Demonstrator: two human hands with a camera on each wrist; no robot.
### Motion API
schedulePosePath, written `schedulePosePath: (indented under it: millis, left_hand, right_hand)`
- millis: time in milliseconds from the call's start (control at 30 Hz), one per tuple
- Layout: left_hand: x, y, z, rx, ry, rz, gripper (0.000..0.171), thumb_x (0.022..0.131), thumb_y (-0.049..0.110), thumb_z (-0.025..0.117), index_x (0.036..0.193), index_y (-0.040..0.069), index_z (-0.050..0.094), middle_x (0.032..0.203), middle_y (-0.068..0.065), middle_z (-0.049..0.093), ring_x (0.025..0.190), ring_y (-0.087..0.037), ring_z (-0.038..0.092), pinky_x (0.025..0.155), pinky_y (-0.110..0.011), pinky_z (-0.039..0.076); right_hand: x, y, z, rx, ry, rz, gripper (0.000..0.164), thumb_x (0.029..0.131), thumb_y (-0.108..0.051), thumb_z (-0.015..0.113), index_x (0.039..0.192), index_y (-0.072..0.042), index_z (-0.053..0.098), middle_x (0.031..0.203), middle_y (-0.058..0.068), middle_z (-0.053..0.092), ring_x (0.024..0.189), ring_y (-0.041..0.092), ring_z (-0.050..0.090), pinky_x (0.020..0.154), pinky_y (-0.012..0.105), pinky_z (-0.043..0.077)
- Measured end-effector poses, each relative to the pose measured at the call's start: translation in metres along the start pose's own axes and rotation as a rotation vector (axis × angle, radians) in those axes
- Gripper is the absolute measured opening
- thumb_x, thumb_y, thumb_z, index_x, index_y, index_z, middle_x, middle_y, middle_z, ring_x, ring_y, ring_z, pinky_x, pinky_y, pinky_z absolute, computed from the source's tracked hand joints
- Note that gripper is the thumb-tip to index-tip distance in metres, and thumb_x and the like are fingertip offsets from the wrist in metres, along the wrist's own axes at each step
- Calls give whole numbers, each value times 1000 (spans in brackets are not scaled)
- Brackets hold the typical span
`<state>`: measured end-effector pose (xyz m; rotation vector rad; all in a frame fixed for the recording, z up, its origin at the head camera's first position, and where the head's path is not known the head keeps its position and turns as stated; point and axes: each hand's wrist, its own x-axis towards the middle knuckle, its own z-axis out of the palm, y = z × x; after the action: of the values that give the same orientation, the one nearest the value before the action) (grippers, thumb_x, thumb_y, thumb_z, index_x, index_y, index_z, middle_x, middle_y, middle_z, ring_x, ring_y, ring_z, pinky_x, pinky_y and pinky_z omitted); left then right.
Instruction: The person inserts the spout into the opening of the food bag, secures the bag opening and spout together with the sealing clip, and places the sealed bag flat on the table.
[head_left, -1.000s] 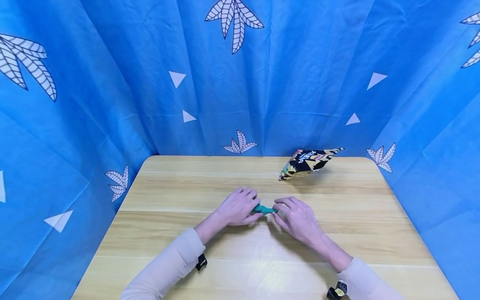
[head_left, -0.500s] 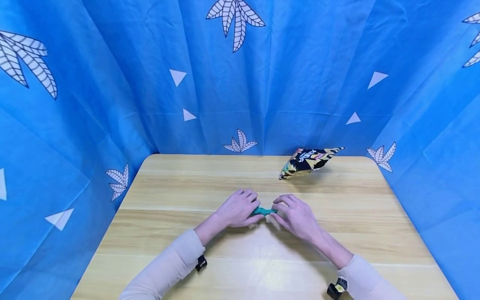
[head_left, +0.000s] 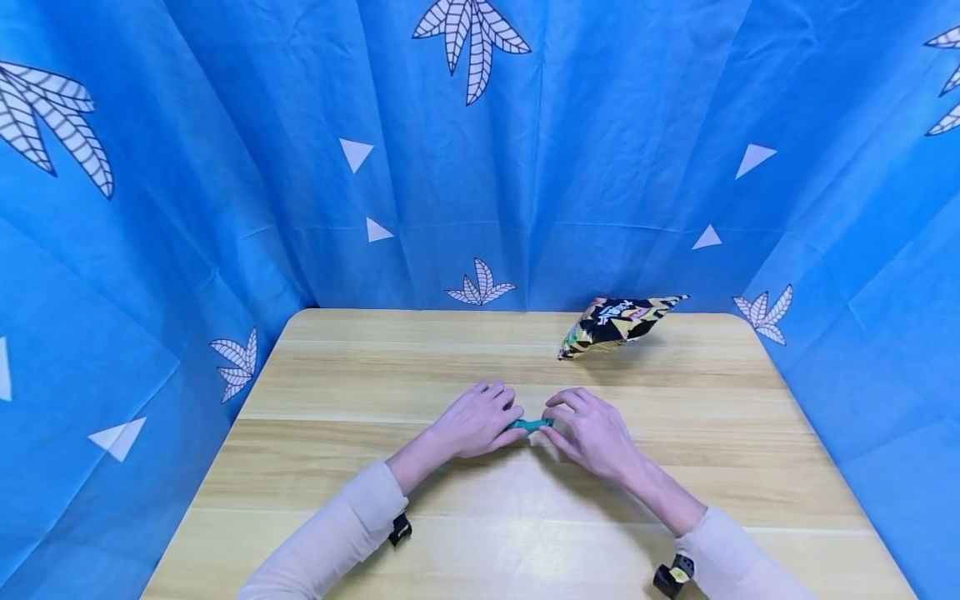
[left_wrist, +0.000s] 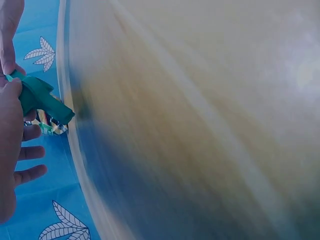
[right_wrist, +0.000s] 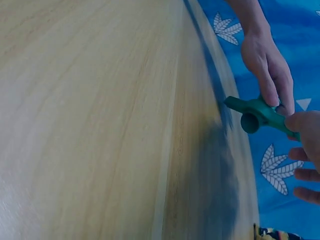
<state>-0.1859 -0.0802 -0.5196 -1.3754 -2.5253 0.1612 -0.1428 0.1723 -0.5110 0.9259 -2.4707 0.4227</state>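
Observation:
Between both hands, above the middle of the table, is a small green kazoo [head_left: 531, 425]. In the right wrist view the kazoo [right_wrist: 267, 118] shows a flattened end and a round raised tube. My left hand [head_left: 476, 421] grips its left part, thumb in front and fingers over the back. At the other end my right hand [head_left: 596, 433] pinches the narrow tip between thumb and forefinger. From the left wrist, the kazoo [left_wrist: 37, 95] appears with its tube pointing toward the table. The part under the left palm is hidden in the head view.
A black and gold snack bag [head_left: 618, 323] lies near the back edge of the wooden table [head_left: 360, 358], right of the middle. Blue curtains [head_left: 450, 192] with leaf prints enclose the table at the back and sides. A black wrist camera [head_left: 672, 575] sits on the right sleeve.
Both hands stay on the kazoo. It has turned slightly, and a little less of it shows between the hands. The left hand has shifted slightly toward the front; the snack bag has not moved.

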Motion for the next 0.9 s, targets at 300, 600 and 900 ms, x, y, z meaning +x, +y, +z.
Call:
schedulePosePath:
  millis: [300,600,900]
  left_hand:
    - [-2,1,1,-21,-14,-13,41,109,60,40,103,26,62,101,3,60,93,-15,54,80,-30,49]
    - [-4,2,4,-59,-28,-44,40,109,60,41,103,26,60,101,3,61,94,-16,55,80,-31,49]
    - [-4,3,3,-56,-49,-60,41,109,61,40,104,26,60,100,4,61,93,-15,55,80,-30,48]
  right_hand:
    - [4,9,-2,-51,-33,-59,21,88,-40,83,96,-22,76,114,2,76,108,24,70,86,38,63]
    - [4,21,-4,9,-137,-103,20,91,-40,81,100,-23,75,120,3,74,116,24,68,92,42,62]
    - [4,28,-2,17,-148,-151,20,92,-40,79,102,-22,75,122,3,74,115,23,68,90,41,63]
